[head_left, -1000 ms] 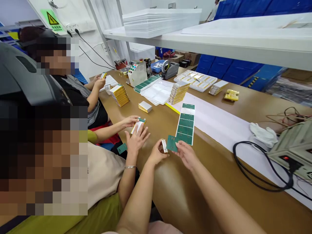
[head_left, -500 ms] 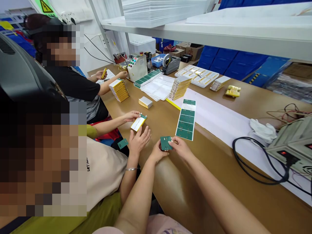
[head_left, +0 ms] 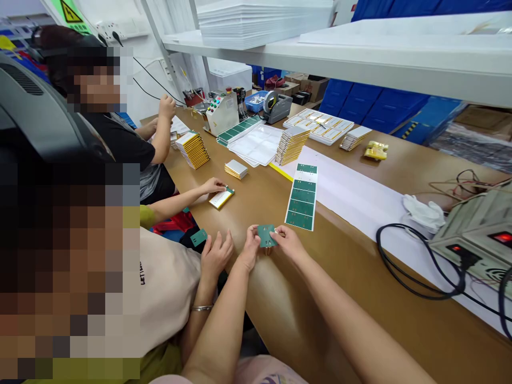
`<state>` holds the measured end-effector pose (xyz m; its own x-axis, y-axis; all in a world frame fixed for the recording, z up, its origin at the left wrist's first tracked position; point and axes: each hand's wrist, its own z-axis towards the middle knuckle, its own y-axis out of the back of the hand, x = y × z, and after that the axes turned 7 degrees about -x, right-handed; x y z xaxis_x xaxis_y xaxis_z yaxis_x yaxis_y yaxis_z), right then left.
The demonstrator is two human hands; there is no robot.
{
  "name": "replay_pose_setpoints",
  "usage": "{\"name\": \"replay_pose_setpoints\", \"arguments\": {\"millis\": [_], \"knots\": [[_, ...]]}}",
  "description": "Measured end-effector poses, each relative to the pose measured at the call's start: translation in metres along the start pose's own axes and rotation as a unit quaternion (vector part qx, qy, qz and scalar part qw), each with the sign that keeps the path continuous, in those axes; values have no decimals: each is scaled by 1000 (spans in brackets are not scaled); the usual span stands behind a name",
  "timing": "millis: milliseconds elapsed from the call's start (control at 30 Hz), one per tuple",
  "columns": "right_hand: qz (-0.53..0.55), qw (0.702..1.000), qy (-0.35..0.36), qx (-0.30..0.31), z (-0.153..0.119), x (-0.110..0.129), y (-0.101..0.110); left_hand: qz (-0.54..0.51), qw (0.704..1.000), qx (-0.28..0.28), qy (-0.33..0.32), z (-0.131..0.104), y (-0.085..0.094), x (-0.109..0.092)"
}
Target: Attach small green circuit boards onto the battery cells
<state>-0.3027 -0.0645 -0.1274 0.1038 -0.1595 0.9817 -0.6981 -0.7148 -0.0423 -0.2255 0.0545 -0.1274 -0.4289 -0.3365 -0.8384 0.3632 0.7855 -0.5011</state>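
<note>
A small green insulating sticker (head_left: 265,236) with slots in it is held over the front of the table. My left hand (head_left: 248,250) pinches its left edge, thumb and fingers closed. My right hand (head_left: 290,242) grips the right edge, its thumb lying on the face. Just beyond my hands lies a white backing sheet (head_left: 302,207) bearing several more green stickers, with one bare white row near its far end. To the left, a co-worker's hand (head_left: 214,185) rests on a white battery cell (head_left: 222,198) with yellow edges.
The co-worker's other hand (head_left: 217,255) is close to my left arm, beside another green sticker (head_left: 198,237). Stacks of battery cells (head_left: 193,150), a white tray (head_left: 256,144) and a tape dispenser (head_left: 277,106) stand farther back. At right are a power unit (head_left: 476,234) and black cable (head_left: 400,290).
My hands have shifted slightly left in view with the green sticker, which now faces me more flatly. The co-worker's battery cell has been lowered to the table, and the braceleted hand has drawn back.
</note>
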Motion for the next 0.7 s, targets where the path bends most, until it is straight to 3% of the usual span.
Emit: {"name": "replay_pose_setpoints", "arguments": {"millis": [67,167,400,700], "knots": [[-9,1000,5,-3,0,-1,-1,25,1000,-1,-15,5,-15,16],[-28,999,15,-7,1,-3,0,46,997,-29,-47,13,-22,27],[-62,997,38,-25,5,-6,2,97,990,-50,-91,17,-22,29],[-60,994,41,-80,10,-14,1,131,983,-76,-101,18,-30,33]]}}
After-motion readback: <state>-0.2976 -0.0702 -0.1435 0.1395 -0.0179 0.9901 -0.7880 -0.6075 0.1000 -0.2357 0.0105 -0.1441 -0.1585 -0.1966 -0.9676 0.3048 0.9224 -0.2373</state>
